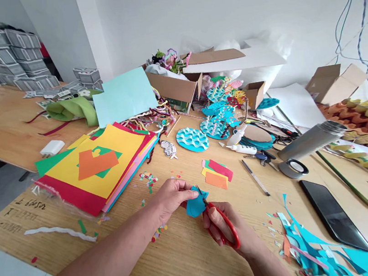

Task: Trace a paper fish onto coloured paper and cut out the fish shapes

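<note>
My left hand (175, 197) pinches a small piece of blue paper (194, 206) by its upper left edge, above the wooden table. My right hand (226, 224) is wrapped round the red handles of a pair of scissors (235, 234). The scissor blades point up and to the left and lie across the right part of the blue paper. Small coloured paper dots (159, 231) lie on the table below my left hand. Beyond the hands rest small orange, yellow, green and red paper rectangles (216, 180).
Stacked coloured sheets (84, 188) lie at the left. A pen (255, 178), a black phone (334, 214), a metal flask (309, 141) and blue scraps (311, 248) are on the right. Cardboard boxes (172, 86), glue bottles (242, 149) and blue wavy ovals (192, 140) stand or lie further back.
</note>
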`<move>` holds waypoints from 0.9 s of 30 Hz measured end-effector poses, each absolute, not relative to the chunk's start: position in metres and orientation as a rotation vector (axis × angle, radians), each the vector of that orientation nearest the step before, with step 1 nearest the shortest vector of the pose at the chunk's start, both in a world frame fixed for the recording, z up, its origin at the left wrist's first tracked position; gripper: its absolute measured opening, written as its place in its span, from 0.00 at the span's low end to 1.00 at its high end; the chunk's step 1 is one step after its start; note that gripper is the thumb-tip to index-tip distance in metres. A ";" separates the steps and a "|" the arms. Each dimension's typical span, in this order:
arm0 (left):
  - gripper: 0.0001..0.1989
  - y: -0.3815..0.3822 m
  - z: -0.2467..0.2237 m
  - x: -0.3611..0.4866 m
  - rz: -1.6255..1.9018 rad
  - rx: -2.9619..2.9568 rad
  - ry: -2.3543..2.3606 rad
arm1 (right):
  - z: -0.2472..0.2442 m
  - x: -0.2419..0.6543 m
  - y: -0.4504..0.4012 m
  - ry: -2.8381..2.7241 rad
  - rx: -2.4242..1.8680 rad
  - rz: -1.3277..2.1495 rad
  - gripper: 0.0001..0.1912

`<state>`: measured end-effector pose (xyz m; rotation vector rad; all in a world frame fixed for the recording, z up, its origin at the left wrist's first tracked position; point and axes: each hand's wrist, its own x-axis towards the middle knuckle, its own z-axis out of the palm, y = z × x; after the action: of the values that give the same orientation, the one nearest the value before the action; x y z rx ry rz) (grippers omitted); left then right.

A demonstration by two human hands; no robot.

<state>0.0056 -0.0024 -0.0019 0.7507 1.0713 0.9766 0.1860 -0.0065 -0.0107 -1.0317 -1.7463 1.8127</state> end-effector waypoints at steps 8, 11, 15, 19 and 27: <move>0.14 -0.002 -0.003 0.004 0.948 0.805 1.048 | -0.012 0.186 -0.006 -1.754 -1.043 1.813 0.30; 0.14 -0.002 -0.003 0.004 0.946 0.799 1.053 | -0.011 0.186 -0.007 -1.757 -1.037 1.811 0.29; 0.13 -0.002 -0.004 0.004 0.940 0.805 1.056 | -0.011 0.187 -0.006 -1.763 -1.024 1.824 0.29; 0.13 -0.002 -0.004 0.004 0.945 0.804 1.051 | -0.011 0.187 -0.005 -1.767 -1.028 1.819 0.29; 0.13 -0.003 -0.001 0.003 0.952 0.791 1.054 | -0.011 0.188 -0.006 -1.771 -1.045 1.813 0.28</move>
<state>0.0034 -0.0028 -0.0008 0.7911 1.0543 0.9517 0.1883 -0.0061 -0.0107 -1.0448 -1.7709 1.8126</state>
